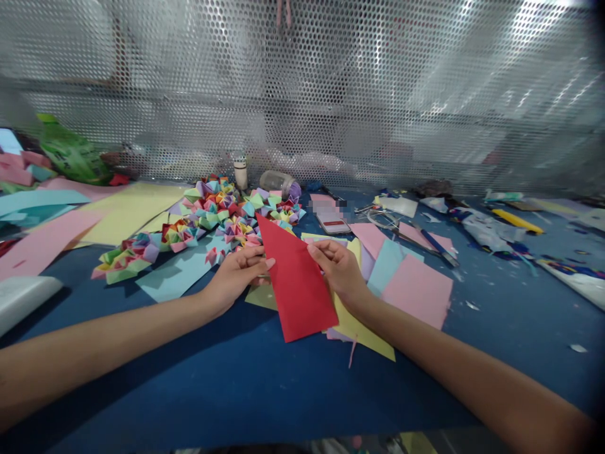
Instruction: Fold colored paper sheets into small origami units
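Backdrop: a silvery sheet full of small holes (307, 82) stands behind the work surface, bright streaks of light across its upper right.
Table: blue top (212, 384), with small scraps scattered over its right side.
Red paper: the red sheet (302, 284) is held up at the middle, above the table, tilted with a pointed corner toward the upper left.
Left hand: gripping the sheet's left edge, thumb on its face; the hand (236, 275) has some fingertips hidden behind the paper.
Right hand: pinching the upper right edge; the hand (344, 270) is closed around it, thumb in front.
Folded pieces: a many-coloured heap of small folded paper shapes (222, 217) lies beyond the left hand.
Left side: a light blue sheet (176, 275) near the heap, a large pale yellow sheet (135, 205), pink strips (45, 243), a leaning green bottle (73, 154) and a white object (26, 301) at the edge.
Behind the heap: a small upright white bottle (241, 173) beside a clear jar (275, 182) on its side.
Right side: a phone (333, 222), a yellow sheet (366, 337) partly under the right hand, a pink sheet (418, 290), a blue cutter (437, 246) and a yellow tool (517, 221).
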`<state>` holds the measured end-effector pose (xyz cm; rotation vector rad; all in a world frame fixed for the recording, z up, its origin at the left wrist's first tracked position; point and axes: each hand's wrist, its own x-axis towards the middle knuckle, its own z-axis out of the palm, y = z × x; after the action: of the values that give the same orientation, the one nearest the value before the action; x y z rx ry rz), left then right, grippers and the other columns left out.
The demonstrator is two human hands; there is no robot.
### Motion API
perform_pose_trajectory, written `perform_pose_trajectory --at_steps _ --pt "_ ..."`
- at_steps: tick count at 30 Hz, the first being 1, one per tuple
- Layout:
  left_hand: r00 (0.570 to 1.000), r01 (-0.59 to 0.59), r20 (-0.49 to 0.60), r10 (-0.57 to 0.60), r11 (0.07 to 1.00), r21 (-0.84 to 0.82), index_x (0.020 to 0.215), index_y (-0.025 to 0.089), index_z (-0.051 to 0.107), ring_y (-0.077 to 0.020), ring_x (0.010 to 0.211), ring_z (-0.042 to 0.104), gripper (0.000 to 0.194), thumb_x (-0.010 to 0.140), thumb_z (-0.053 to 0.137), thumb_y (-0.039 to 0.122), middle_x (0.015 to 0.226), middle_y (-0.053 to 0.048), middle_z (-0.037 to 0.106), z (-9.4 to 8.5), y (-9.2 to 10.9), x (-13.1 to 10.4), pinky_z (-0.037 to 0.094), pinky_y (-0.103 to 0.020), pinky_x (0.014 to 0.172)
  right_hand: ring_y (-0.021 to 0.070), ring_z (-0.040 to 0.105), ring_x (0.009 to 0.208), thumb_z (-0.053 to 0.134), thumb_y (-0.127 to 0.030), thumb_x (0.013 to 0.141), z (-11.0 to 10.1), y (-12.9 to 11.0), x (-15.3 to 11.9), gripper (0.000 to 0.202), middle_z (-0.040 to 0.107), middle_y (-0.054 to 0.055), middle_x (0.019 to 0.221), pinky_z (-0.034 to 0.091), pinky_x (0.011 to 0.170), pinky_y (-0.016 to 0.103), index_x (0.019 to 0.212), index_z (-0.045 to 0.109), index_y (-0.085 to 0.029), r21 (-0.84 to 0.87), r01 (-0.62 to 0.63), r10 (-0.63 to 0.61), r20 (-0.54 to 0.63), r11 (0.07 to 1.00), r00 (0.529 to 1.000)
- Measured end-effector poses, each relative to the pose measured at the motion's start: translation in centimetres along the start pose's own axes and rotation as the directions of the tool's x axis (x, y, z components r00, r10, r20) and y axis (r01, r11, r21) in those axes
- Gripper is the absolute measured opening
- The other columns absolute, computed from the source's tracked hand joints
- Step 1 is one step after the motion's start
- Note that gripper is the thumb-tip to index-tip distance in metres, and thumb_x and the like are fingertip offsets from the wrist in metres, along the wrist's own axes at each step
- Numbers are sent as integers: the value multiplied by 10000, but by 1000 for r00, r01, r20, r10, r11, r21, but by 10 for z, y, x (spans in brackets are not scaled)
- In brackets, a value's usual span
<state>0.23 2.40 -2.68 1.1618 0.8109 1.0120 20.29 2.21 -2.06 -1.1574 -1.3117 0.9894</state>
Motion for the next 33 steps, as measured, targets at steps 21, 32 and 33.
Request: perform_pose_trajectory --at_steps 21,32,33 --pt "996 -15 -83 18 999 37 847 183 740 -149 728 641 170 699 661 208 822 -33 721 4 8 -7 519 -207 625 139 581 670 601 -278 730 0 -6 -7 117 654 12 747 437 543 241 779 688 -214 95 -46 38 92 994 995" --pt "997 20 76 -31 989 148 861 160 727 -142 593 611 239 772 596 339 651 -20 672 0 7 -9 488 -207 523 128 596 631 744 -306 653 2 -3 -11 325 645 -11 683 444 586 246 930 606 -210 33 49 -53 170 998 984" --pt "996 29 79 -46 979 204 809 148 725 -130 569 596 238 763 621 357 622 -14 658 1 7 -9 467 -193 509 130 603 646 747 -297 653 3 -5 -13 331 647 -9 691 445 597 246 938 603 -209 16 59 -61 193 998 979"
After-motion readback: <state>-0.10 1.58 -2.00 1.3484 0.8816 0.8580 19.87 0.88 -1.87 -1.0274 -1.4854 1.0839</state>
